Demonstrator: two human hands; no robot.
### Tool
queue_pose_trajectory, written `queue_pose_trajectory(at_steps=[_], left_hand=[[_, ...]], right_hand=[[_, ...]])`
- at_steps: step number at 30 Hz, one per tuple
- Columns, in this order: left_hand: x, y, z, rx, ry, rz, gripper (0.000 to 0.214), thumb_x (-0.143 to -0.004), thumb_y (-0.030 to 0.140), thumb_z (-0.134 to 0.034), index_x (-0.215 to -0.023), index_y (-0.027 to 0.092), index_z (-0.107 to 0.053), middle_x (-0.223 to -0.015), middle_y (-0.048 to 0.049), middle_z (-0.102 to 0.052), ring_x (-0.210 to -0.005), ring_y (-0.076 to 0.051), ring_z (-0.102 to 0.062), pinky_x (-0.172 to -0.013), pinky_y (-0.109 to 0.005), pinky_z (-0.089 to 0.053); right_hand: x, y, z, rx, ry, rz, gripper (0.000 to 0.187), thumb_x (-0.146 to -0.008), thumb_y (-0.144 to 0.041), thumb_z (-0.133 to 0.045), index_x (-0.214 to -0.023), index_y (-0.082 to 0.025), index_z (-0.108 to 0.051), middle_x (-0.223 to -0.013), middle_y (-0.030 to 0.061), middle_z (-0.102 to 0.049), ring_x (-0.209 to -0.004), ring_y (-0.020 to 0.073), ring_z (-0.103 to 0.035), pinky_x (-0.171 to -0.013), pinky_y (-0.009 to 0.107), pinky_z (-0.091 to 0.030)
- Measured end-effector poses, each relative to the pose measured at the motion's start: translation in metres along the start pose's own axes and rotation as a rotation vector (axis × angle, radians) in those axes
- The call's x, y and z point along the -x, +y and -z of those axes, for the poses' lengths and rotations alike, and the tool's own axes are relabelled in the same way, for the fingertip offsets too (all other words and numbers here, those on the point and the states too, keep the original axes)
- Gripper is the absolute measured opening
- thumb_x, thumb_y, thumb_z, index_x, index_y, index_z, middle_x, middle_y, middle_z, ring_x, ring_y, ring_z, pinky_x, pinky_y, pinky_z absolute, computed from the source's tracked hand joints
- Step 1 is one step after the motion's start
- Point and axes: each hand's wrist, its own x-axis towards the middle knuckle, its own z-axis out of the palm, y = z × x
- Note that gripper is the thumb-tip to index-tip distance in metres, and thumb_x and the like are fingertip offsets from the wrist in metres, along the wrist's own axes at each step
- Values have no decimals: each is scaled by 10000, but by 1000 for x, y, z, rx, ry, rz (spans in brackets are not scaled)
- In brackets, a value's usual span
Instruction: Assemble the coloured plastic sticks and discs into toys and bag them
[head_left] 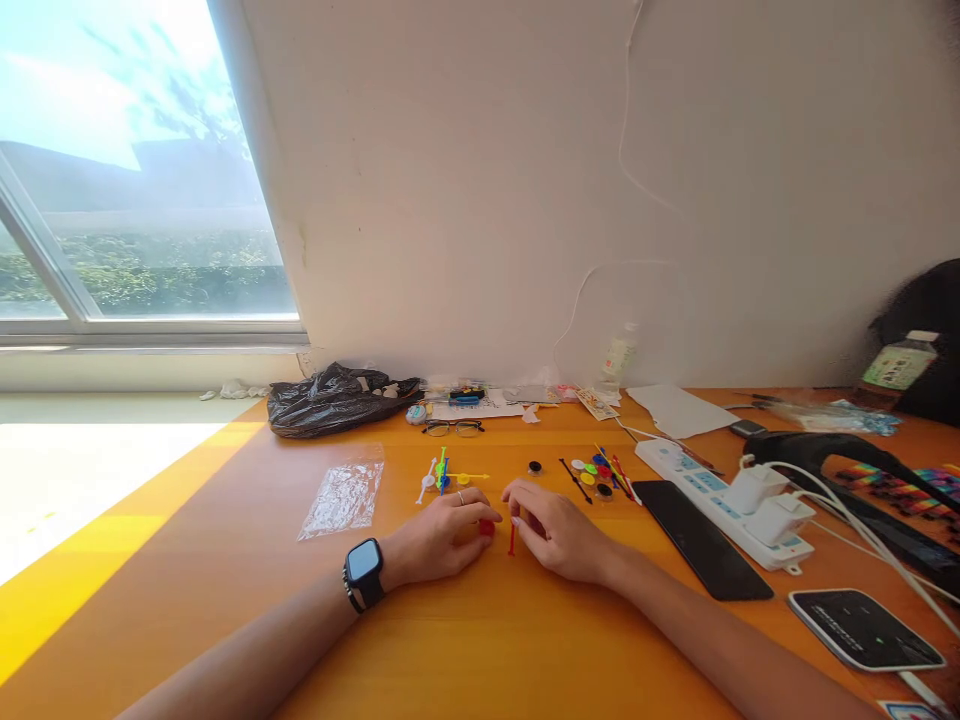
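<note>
Over the wooden table, my left hand (450, 535) pinches a small red plastic disc (487, 527) between thumb and fingers. A slim red plastic arrow (512, 540) hangs from the closed fingers of my right hand (559, 528), its lower end pointing toward me. The two hands are close together but apart. Beyond my left hand lie several arrow spinners (448, 476) in white, green, blue and yellow. Past my right hand is a pile of loose coloured discs and arrows (600, 474), with a black disc (535, 467) and a black arrow (576, 482) beside it.
A clear plastic bag (341, 497) lies at left, with a black plastic bag (334, 402) behind it. Glasses (454, 428) rest near the wall. On the right are a phone (701, 540), a power strip (720, 505) with plugs and cables, and a charging pad (866, 630).
</note>
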Motion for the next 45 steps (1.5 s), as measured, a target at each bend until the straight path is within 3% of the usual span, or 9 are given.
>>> queue_pose_trajectory(at_steps=[6, 11, 17, 23, 27, 31, 37, 41, 45], left_hand=[[4, -12, -7, 57, 46, 107, 331, -1003, 126, -559, -1283, 257, -677, -1124, -60, -756, -988, -192, -709, -972, -358, -539], [4, -14, -7, 69, 78, 135, 268, -1016, 156, -565, -1213, 243, -726, -1090, -53, -792, -980, -196, -722, -937, -345, -549], [4, -14, -6, 63, 94, 144, 239, -1010, 165, -568, -1156, 233, -745, -1034, -52, -803, -929, -192, -735, -884, -329, -563], [4, -11, -5, 30, 130, 134, 263, -980, 121, -562, -1139, 237, -736, -973, -37, -792, -904, -188, -740, -874, -332, -564], [4, -10, -5, 16, 134, 117, 268, -984, 155, -573, -1186, 242, -725, -1005, -59, -779, -908, -199, -734, -855, -342, -570], [2, -6, -1, 29, 107, 93, 296, -972, 134, -568, -1196, 249, -724, -1105, -82, -763, -1029, -217, -726, -930, -365, -571], [0, 0, 4, 49, 107, 70, 253, -955, 132, -561, -1105, 232, -738, -1096, -92, -754, -985, -211, -723, -907, -360, -578], [2, -3, -1, 109, 166, 137, 188, -952, 169, -620, -1087, 217, -742, -950, -60, -762, -816, -166, -697, -805, -298, -575], [3, -9, -5, 123, 117, 170, 87, -947, 227, -688, -1008, 212, -748, -882, -35, -765, -774, -149, -689, -772, -273, -573]], right_hand=[[1, 3, -1, 11, -2, -26, 103, -959, -143, -524, -997, -222, -579, -760, -16, -595, -627, 150, -497, -604, 261, -346], [1, 3, -2, 36, 16, -21, 64, -998, -187, -512, -970, -218, -560, -766, -9, -595, -631, 154, -496, -606, 264, -344], [-2, -1, 1, -7, 55, 73, 246, -1069, -200, -424, -1186, -218, -639, -1050, 82, -690, -865, 204, -639, -781, 314, -483], [-3, 1, 2, -35, 82, 98, 246, -1094, -226, -417, -1157, -235, -654, -1098, 88, -689, -950, 219, -660, -884, 345, -518], [-2, 4, -1, -34, 96, 68, 225, -1103, -302, -450, -1151, -233, -659, -1050, 72, -714, -896, 205, -663, -796, 307, -495], [-1, 4, -3, -10, 83, -29, 212, -1087, -376, -509, -1083, -228, -661, -837, 10, -695, -667, 155, -588, -636, 266, -408], [-1, 7, -5, 4, 79, -52, 239, -1074, -413, -537, -1054, -232, -692, -754, -12, -684, -621, 144, -576, -612, 254, -381], [-1, 7, -4, -8, 85, -38, 269, -1101, -386, -482, -1151, -247, -707, -900, 24, -768, -752, 182, -690, -698, 272, -438], [-1, 6, -3, -12, 139, -67, 315, -1116, -323, -386, -1351, -238, -579, -1045, 73, -764, -869, 223, -716, -778, 313, -469]])
